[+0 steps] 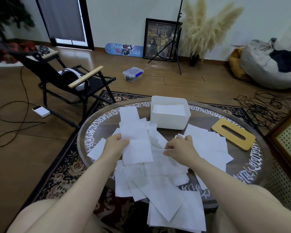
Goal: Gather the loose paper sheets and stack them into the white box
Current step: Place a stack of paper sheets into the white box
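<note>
Several loose white paper sheets (160, 184) lie scattered over the round dark table (252, 167), some hanging over its near edge. My left hand (115, 146) holds a small stack of sheets (136, 143) by its left edge, lifted a little above the pile. My right hand (181, 149) lies on the pile with curled fingers pinching a sheet (158, 153). The white box (170, 121) stands at the table's far side, beyond both hands, with white sheets lying flat inside it.
A wooden lid with a slot (233, 134) lies on the table to the right of the box. A black folding chair (71, 81) stands to the far left on the floor. Tangled cables (265, 106) lie at the right, and a perforated cabinet (289, 142) borders the table.
</note>
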The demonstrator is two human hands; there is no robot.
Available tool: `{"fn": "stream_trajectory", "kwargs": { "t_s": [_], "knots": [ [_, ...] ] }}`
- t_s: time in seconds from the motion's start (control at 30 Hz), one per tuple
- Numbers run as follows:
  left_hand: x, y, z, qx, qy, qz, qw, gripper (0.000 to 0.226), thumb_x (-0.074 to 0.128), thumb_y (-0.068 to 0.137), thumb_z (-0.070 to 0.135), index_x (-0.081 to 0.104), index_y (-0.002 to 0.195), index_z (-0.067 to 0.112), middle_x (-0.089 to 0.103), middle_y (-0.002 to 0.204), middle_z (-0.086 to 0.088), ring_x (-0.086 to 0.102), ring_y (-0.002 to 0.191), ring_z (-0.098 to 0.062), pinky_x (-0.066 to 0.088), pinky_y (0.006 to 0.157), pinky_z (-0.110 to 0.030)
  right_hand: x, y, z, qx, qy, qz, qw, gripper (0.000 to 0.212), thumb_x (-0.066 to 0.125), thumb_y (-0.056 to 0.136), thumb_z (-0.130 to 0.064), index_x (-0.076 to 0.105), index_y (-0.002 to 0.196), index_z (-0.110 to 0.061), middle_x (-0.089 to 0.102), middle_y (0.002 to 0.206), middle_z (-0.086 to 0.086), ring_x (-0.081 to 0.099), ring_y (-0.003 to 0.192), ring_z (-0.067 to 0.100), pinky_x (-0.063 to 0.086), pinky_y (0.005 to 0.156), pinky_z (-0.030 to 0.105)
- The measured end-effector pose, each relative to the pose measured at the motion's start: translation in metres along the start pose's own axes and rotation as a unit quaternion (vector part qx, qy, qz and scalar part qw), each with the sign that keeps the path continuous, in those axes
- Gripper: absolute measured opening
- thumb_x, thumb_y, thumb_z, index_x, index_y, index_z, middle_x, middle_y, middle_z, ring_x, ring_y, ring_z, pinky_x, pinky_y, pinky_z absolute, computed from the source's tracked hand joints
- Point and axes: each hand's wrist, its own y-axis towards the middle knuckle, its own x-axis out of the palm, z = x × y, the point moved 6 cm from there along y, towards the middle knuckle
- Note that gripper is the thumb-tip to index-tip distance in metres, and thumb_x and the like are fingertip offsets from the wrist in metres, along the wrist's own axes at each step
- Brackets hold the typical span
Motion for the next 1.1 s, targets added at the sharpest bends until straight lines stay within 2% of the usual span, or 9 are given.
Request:
{"fn": "stream_trajectory", "kwargs": {
  "t_s": [0.07,0.17,0.3,0.37,0.47,0.63,0.8,0.97,1.1],
  "knots": [
    [0.001,0.0,0.0,0.0,0.004,-0.001,1.0,0.026,0.049,0.095,0.001,0.061,0.082,0.02,0.065,0.081,0.001,0.061,0.071,-0.016,0.051,0.065,-0.03,-0.006,-0.001,0.001,0.013,0.014,0.02,1.0,0.017,0.057,0.092,-0.038,0.067,0.091,-0.025,0.05,0.073,-0.012,0.041,0.089,0.012,0.013,0.073,0.031],
    [0.003,0.0,0.0,0.0,0.002,-0.001,1.0,0.027,0.048,0.095,0.0,0.061,0.08,0.02,0.065,0.08,0.001,0.061,0.071,-0.016,0.05,0.065,-0.03,-0.017,-0.007,0.008,0.059,0.079,0.052,0.994,0.013,0.056,0.093,-0.03,0.065,0.084,-0.026,0.058,0.076,-0.01,0.049,0.083,0.012,0.014,0.074,0.031],
    [0.007,0.0,0.001,0.009,-0.002,-0.006,1.0,0.027,0.048,0.094,0.0,0.062,0.082,0.019,0.066,0.084,-0.001,0.062,0.074,-0.018,0.052,0.07,-0.033,-0.035,-0.018,0.023,0.131,0.171,0.065,0.974,0.013,0.057,0.091,-0.026,0.059,0.078,-0.029,0.055,0.07,-0.012,0.052,0.077,0.013,0.033,0.084,0.034],
    [0.012,0.0,0.002,0.016,-0.005,-0.007,1.0,0.025,0.048,0.094,0.0,0.062,0.082,0.017,0.067,0.085,-0.002,0.062,0.074,-0.018,0.052,0.071,-0.034,-0.044,-0.028,0.033,0.173,0.278,0.079,0.941,0.011,0.058,0.09,-0.022,0.06,0.08,-0.024,0.063,0.076,-0.005,0.058,0.08,0.018,0.044,0.081,0.036],
    [0.022,0.001,0.001,0.02,0.009,-0.009,1.0,0.021,0.046,0.095,0.003,0.061,0.084,0.014,0.066,0.091,-0.007,0.062,0.079,-0.023,0.052,0.078,-0.042,-0.053,-0.05,0.04,0.218,0.474,0.099,0.847,0.01,0.057,0.092,-0.013,0.06,0.083,-0.017,0.068,0.083,0.006,0.062,0.076,0.022,0.046,0.065,0.031],
    [0.051,-0.003,-0.004,0.032,0.039,-0.051,0.997,0.018,0.045,0.096,0.007,0.061,0.09,0.013,0.066,0.095,-0.012,0.061,0.081,-0.026,0.048,0.068,-0.034,-0.053,-0.068,0.034,0.233,0.58,0.077,0.776,0.007,0.057,0.092,-0.003,0.056,0.089,-0.01,0.064,0.077,0.003,0.059,0.052,0.0,0.039,0.043,0.011],
    [0.085,-0.013,-0.006,0.034,0.044,-0.127,0.99,0.021,0.045,0.098,0.011,0.064,0.092,0.016,0.065,0.095,-0.011,0.058,0.081,-0.024,0.044,0.073,-0.038,-0.041,-0.07,0.034,0.251,0.581,0.047,0.773,0.006,0.059,0.091,-0.003,0.056,0.087,-0.006,0.06,0.074,0.002,0.053,0.041,-0.005,0.035,0.039,0.008],
    [0.093,-0.013,-0.004,0.043,0.039,-0.141,0.988,0.024,0.044,0.099,0.011,0.065,0.09,0.02,0.064,0.092,-0.01,0.055,0.081,-0.024,0.041,0.073,-0.037,-0.045,-0.071,0.049,0.232,0.483,0.078,0.84,0.015,0.069,0.085,-0.015,0.06,0.075,-0.008,0.059,0.067,-0.001,0.051,0.06,0.011,0.038,0.06,0.022],
    [0.094,-0.011,-0.007,0.037,0.046,-0.152,0.987,0.024,0.044,0.1,0.013,0.065,0.092,0.022,0.064,0.092,-0.01,0.055,0.081,-0.023,0.04,0.071,-0.037,-0.048,-0.074,0.056,0.224,0.487,0.075,0.841,0.009,0.066,0.088,-0.013,0.066,0.08,-0.008,0.058,0.06,-0.001,0.045,0.052,0.008,0.036,0.055,0.02]
  ]
}}
